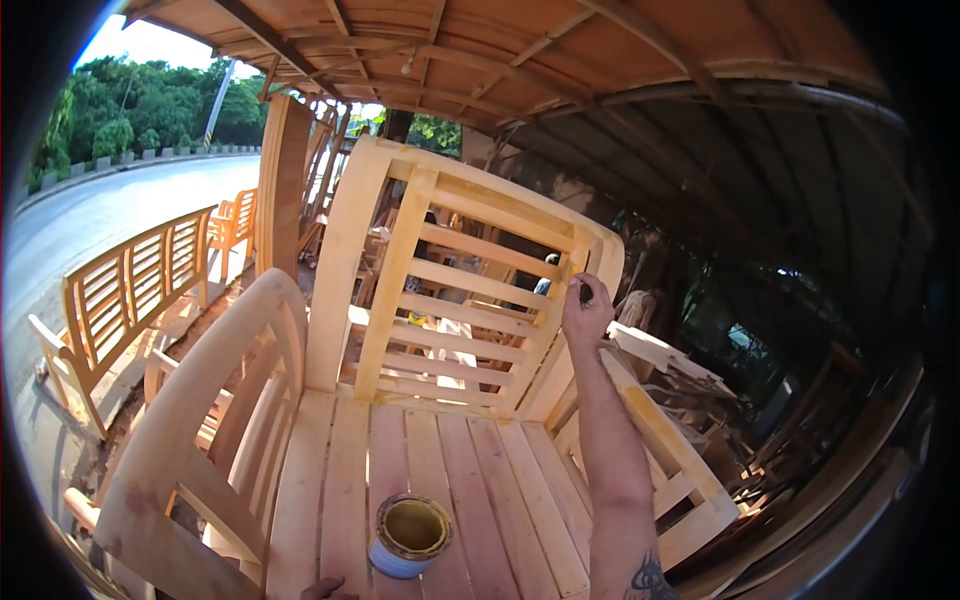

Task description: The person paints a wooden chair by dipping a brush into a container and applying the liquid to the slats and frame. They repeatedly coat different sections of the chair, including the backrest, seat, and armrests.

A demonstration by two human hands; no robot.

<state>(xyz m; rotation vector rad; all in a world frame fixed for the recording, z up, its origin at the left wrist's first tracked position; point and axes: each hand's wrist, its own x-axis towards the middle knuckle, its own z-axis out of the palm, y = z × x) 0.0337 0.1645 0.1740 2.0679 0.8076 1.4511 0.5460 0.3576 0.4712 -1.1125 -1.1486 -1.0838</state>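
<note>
A pale unfinished wooden chair (440, 290) stands in front of me, with a slatted back and slatted seat. My right hand (585, 310) is raised to the right upright of the chair's back, fingers pinched on a small dark object that touches the wood. An open tin can (408, 535) with yellowish contents sits on the seat slats near me. Only the fingertips of my left hand (325, 588) show at the bottom edge, just left of the can; what they hold is hidden.
A wooden bench (120, 300) stands at the left beside a road (90, 215). More unfinished chairs and frames (235, 225) are stacked behind. A person (545, 275) shows through the chair's back slats. Timber pieces (680, 370) lie at the right under a curved roof.
</note>
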